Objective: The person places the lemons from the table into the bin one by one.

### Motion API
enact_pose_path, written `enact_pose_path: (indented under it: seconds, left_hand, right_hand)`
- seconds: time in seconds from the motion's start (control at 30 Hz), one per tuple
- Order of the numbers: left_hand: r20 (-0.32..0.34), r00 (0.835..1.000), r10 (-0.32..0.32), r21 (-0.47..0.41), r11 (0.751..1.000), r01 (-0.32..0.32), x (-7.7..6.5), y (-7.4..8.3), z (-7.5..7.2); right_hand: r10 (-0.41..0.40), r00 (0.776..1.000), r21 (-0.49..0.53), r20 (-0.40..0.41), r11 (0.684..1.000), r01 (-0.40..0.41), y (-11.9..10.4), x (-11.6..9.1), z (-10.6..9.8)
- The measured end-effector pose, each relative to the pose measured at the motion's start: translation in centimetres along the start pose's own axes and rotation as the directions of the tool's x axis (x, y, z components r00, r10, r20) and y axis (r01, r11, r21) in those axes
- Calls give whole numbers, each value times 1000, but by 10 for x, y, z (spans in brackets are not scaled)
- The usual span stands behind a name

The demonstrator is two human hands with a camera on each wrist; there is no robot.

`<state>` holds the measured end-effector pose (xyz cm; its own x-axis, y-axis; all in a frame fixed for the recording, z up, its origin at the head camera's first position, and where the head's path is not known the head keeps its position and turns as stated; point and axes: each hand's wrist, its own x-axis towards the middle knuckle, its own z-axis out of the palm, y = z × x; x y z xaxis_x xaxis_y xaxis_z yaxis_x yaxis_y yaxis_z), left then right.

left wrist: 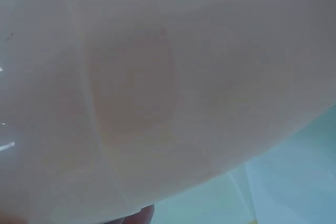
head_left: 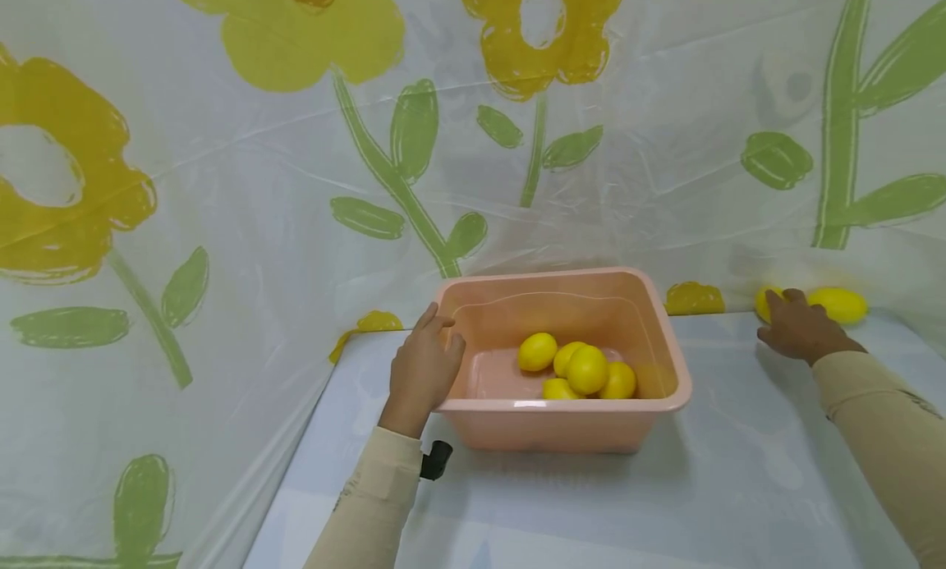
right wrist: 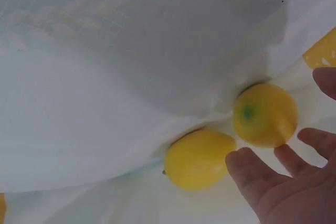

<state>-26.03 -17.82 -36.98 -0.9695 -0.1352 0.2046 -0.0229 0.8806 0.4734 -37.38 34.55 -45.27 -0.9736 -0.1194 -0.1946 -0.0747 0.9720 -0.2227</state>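
Observation:
A pink plastic basin (head_left: pixel 562 428) stands on the table with several yellow lemons (head_left: pixel 587 369) inside. At its left rim my left hand (head_left: pixel 424 372) holds on, thumb on the inner side. The left wrist view is mostly filled by the basin's wall (left wrist: pixel 131 77), with a fingertip at the bottom edge. Far right, my right hand (head_left: pixel 801 329) reaches over two more lemons at the table's back edge. In the right wrist view its fingers are spread beside a round-looking lemon (right wrist: pixel 265 115) with a green spot, and one fingertip is by the other lemon (right wrist: pixel 199 159).
A white sheet (head_left: pixel 628 167) printed with yellow flowers and green leaves hangs behind and to the left of the table. The pale tabletop (head_left: pixel 554 511) extends in front of the basin. A black strap-like piece (head_left: pixel 436 461) is at the left wrist.

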Motion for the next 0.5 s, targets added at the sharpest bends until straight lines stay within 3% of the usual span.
enact_pose_path:
  seconds: [0.5]
  left_hand:
    - [-1, 1000, 3, -7, 1000, -3, 1, 0, 2]
  right_hand:
    - [14, 999, 42, -39, 999, -13, 1, -1, 2]
